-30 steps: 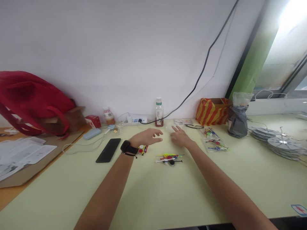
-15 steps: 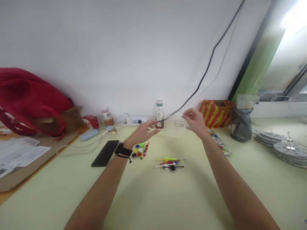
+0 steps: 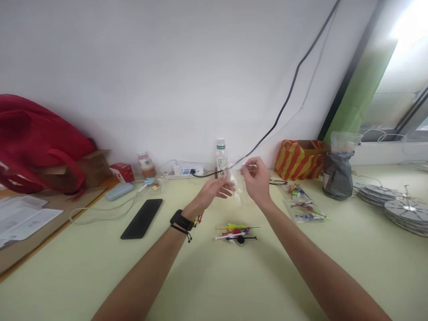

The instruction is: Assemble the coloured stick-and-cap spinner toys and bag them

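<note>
A clear plastic bag [image 3: 238, 187] hangs between my hands above the table. My right hand [image 3: 257, 178] pinches the bag's upper right side between thumb and fingers. At its upper left edge, my left hand [image 3: 216, 189] appears to hold the film with thumb and forefinger, the other fingers loosely spread. Below the bag lies a pile of small coloured plastic sticks and discs [image 3: 237, 234] in yellow, red, white and black. A second group of coloured pieces [image 3: 199, 218] is mostly hidden behind my left wrist.
To the right lie clear bags filled with coloured pieces [image 3: 306, 205], near a striped bag [image 3: 297, 160], a grey bag [image 3: 337, 176] and stacked grey discs [image 3: 406, 216]. A bottle [image 3: 221, 156] stands behind my hands. A black phone [image 3: 142, 219] and white cable [image 3: 100, 216] lie left.
My hands have drawn closer together, the right moving left and the left slightly right and down. The clear bag now hangs between them, and the filled bags at right are less covered.
</note>
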The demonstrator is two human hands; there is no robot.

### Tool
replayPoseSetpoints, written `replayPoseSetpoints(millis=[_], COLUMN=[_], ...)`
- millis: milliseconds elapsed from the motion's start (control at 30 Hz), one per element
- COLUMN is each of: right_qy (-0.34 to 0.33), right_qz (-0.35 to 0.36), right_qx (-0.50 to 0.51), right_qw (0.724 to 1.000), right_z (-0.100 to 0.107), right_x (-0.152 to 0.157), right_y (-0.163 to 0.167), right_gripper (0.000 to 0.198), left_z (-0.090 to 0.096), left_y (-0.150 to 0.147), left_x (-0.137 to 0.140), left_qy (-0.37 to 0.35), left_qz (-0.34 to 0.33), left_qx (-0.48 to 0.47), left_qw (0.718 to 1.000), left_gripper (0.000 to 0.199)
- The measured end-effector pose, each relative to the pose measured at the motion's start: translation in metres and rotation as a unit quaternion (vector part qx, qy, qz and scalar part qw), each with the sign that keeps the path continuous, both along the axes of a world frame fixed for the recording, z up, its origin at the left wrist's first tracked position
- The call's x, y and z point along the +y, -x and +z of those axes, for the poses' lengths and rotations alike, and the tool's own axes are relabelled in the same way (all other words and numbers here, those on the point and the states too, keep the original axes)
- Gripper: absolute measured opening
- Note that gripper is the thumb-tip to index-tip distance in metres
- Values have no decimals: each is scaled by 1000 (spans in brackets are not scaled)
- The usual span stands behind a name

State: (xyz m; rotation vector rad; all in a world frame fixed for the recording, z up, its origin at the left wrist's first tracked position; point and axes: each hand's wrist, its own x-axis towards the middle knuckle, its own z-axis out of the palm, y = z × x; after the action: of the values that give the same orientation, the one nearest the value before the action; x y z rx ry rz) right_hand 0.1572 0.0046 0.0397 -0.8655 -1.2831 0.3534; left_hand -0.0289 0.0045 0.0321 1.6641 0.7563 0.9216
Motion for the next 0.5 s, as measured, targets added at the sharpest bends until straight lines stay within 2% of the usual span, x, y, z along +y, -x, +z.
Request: replayPoseSetpoints(millis=[167,267,333,367,433,500], right_qy=[-4,59,148,196,268,297], right_qz=[-38,-14,57,115,239,317], right_qx=[-11,9,-7,-26,-66,-88], right_qw=[999,998,987,974,931,896], right_z=[-6,-7,-6,-5,-4,-4], right_x=[-2,-3,-3,-2,-1,0], right_y=[7,6,2,-1,-8,-15], right_gripper=[13,36,55,58,52,43], left_z=[-5,-5,-4,-3,-1,1], left_y=[3,6,11,15,24,32], left_x=[-1,3,7,10,15,20], left_qy=[-12,-5,6,11,24,36], left_qz=[14,60,90,104,125,134], left_qx=[16,-22,-58,-75,-94,-93], left_qw=[1000,998,994,992,987,986], left_gripper=[44,43,44,45,47,47])
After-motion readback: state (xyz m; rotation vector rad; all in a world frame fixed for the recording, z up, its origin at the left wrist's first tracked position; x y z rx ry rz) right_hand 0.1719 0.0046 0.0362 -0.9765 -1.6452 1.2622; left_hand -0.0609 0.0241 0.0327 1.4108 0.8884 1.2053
